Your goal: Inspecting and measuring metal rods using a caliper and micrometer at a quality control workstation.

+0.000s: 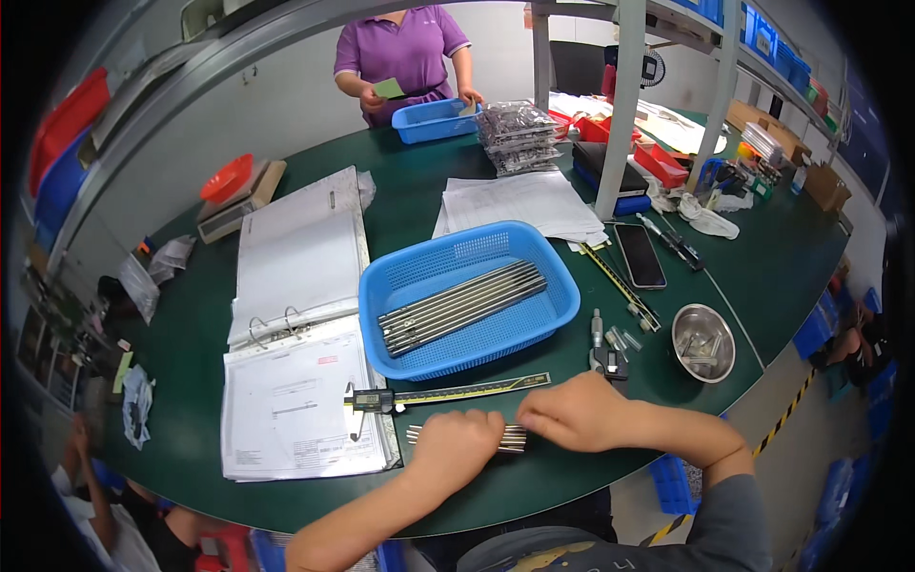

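Note:
Over the near edge of the table, my left hand (457, 450) is wrapped round a short bundle of thin metal rods (516, 439), whose ends stick out on both sides of the fist. My right hand (578, 412) is closed at the bundle's right end, fingers curled down; whatever they pinch is hidden. Just beyond the hands lies a digital caliper (467, 391). Behind it, a blue mesh basket (564, 319) holds several longer metal rods (464, 307) laid side by side. A micrometer (604, 355) rests past my right hand, near small clear tubes (626, 338).
An open ring binder (295, 405) lies left. On the right are a steel bowl (703, 343) with small pieces, a phone (640, 255) and a second caliper (624, 288). Shelf posts (621, 114) rise behind. Across the table a person in purple (396, 52) stands at a blue basket (436, 122).

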`<state>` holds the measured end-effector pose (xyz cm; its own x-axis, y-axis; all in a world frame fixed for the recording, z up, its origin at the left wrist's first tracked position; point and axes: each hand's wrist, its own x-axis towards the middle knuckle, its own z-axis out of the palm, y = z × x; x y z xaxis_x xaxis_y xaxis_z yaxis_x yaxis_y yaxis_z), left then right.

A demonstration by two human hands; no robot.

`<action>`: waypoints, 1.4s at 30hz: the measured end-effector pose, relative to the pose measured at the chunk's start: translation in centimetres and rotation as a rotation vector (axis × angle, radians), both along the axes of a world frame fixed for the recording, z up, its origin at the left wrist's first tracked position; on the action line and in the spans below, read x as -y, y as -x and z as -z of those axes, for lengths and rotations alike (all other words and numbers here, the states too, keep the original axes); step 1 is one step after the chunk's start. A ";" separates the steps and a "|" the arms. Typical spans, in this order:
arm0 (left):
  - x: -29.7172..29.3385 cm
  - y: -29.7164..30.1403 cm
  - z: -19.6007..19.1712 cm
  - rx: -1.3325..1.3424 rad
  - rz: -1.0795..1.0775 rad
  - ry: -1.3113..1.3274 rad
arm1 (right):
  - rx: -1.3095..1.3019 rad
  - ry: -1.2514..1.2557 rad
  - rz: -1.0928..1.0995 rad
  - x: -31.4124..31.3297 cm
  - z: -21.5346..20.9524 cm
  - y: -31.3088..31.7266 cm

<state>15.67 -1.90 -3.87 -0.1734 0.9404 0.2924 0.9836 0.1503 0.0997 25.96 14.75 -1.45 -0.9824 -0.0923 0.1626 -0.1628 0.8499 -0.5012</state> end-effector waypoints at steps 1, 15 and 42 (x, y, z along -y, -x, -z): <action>-0.1 0.2 -0.5 -0.140 -0.023 0.124 | -0.010 0.009 0.000 0.3 0.1 -0.1; -1.2 -1.1 -1.3 -0.321 -0.109 0.297 | 0.148 -0.095 -0.064 3.2 3.9 1.6; -2.0 -1.0 1.8 1.745 0.166 -0.765 | 0.217 0.207 0.026 2.7 4.7 1.4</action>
<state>16.72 0.07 -5.67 -0.6251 0.7495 0.2181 -0.2708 -0.4703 0.8399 24.58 12.01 -6.18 -0.9978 -0.0530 -0.0390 -0.0120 0.7287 -0.6847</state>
